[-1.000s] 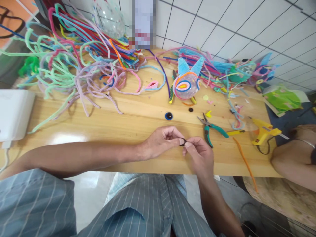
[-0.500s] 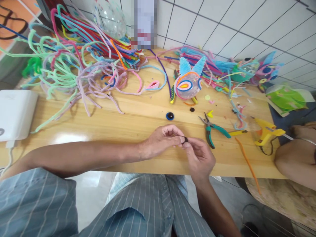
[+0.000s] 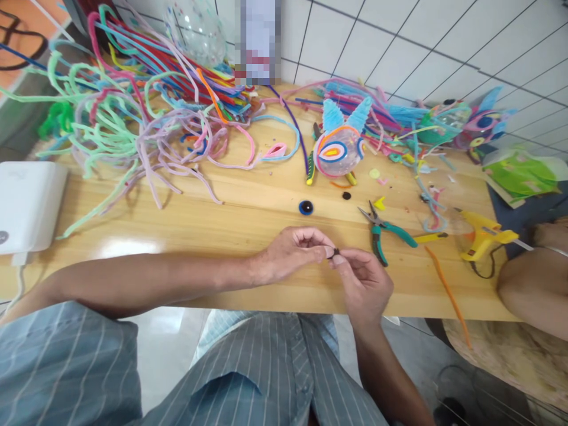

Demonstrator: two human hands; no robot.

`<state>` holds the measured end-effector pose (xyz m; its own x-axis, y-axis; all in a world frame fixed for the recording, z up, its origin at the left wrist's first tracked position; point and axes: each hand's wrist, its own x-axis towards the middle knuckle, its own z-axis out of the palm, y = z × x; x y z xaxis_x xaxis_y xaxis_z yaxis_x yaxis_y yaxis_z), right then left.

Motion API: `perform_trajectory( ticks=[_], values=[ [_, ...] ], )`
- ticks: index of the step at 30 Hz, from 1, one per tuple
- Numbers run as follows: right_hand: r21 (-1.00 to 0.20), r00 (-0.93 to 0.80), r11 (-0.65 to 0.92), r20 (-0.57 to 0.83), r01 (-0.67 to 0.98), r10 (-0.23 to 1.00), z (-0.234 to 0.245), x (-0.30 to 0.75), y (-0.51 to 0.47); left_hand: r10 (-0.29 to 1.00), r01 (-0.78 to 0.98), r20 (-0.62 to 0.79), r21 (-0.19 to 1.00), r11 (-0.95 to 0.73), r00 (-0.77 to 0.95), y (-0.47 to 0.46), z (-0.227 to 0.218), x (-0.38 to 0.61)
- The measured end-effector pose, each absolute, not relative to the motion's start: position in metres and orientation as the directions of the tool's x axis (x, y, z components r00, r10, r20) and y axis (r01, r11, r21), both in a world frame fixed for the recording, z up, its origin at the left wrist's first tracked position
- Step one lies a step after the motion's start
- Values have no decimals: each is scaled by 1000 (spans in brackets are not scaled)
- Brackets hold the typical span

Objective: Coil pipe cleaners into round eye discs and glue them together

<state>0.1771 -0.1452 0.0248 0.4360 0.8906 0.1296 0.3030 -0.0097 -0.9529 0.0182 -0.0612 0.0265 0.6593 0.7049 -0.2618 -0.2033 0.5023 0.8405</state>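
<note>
My left hand point(image 3: 304, 254) and my right hand point(image 3: 364, 281) meet over the front of the table, both closed. Their fingertips pinch one small black piece point(image 3: 336, 252), mostly hidden, perhaps a bit of pipe cleaner. Just beyond them lies a round blue-and-black eye piece point(image 3: 306, 207). A small black disc point(image 3: 347, 196) rests farther back. Behind that stands a clear ball figure point(image 3: 341, 157) with fuzzy blue ears and a ringed eye. Green-handled pliers point(image 3: 380, 231) lie with jaws apart to the right of my right hand.
Loose pipe cleaners point(image 3: 110, 130) are heaped at the back left. A yellow glue gun point(image 3: 486, 236), an orange pipe cleaner point(image 3: 448, 296) and a yellow cutter point(image 3: 430, 238) lie on the right. Another person's arm point(image 3: 532, 290) rests at the right edge. A white box point(image 3: 31, 204) with a cable stands left.
Both hands keep their pinch on the small black piece. My right hand has shifted slightly right, and the piece appears turned a little. The things on the table stay put.
</note>
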Motion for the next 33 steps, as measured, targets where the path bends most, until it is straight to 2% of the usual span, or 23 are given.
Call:
perform_trajectory(
  ticks=[11, 21, 33],
  values=[
    [-952, 339, 14, 123, 306, 933, 25, 180, -149, 670, -161, -285, 838, 521, 686, -59, 26, 18],
    [-986, 438, -51, 25, 160, 899, 20, 181, -140, 676, -190, -259, 836, 515, 690, -59, 20, 20],
    [-963, 388, -6, 103, 270, 916, 26, 179, -146, 689, -95, -201, 925, 367, 696, -60, 21, 17]
  ],
)
